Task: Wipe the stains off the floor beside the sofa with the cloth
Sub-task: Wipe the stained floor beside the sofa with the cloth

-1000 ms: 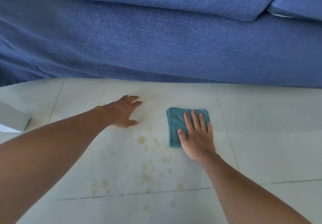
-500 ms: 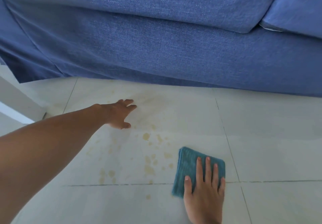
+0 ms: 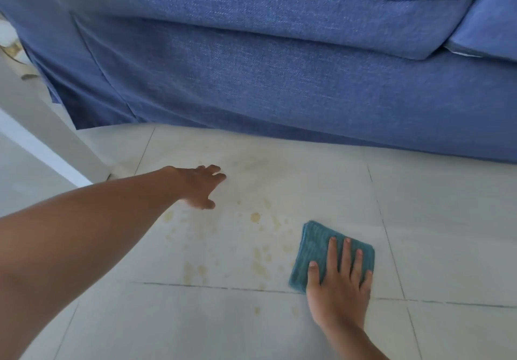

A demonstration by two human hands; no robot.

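Head view, progress: partly done at best; many yellowish-brown dried stains (image 3: 256, 217) scattered across the pale glossy tiled floor (image 3: 433, 214), thickest between the two hands and down toward the dark grout line; a faint smear nearer the blue woven-fabric sofa (image 3: 279, 80).
Head view, remaining: wiping over the whole spotted patch to the left of the cloth, plus a few spots below the grout line.
Head view, cloth: folded teal terry cloth (image 3: 316, 247) flat on the floor at the right edge of the stained patch, well apart from the sofa base, near corner just at the grout line.
Head view, right hand (image 3: 340, 287): palm down, fingers spread wide, pressing on the near half of the cloth; no pinch or grip, only flat pressure.
Head view, left hand (image 3: 200, 186): empty, open, fingers spread, planted on the floor near the sofa, well apart from the cloth, seemingly as a brace.
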